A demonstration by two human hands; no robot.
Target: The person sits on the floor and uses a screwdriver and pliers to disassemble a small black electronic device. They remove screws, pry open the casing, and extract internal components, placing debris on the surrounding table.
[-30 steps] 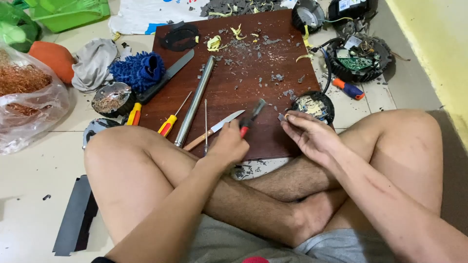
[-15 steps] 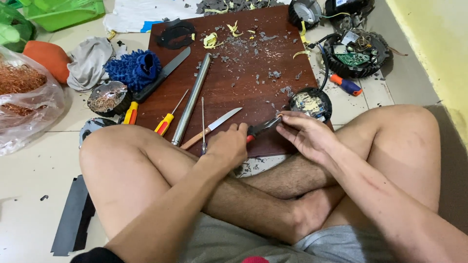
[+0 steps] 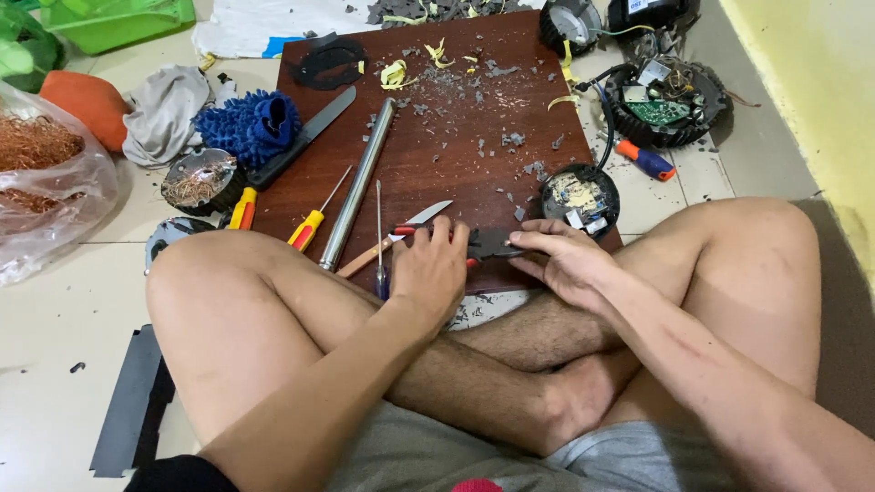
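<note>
Hands (image 3: pixel 436 273) (image 3: pixel 563 262) with pliers (image 3: pixel 485 246) at board (image 3: pixel 437 137) near edge.

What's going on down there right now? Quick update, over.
Left hand gripping red-handled pliers. Right hand steadying their dark jaws. Small knife lying close beside, on the wooden board.

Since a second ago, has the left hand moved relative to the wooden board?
Yes. The left hand has slid right along the wooden board's near edge, closer to the right hand, with the red-handled pliers in its grip.

Reddish-brown board (image 3: pixel 437 137), blue fuzzy mitt (image 3: pixel 246 123), yellow-and-red screwdriver (image 3: pixel 314 219), green bin (image 3: pixel 118 18).
</note>
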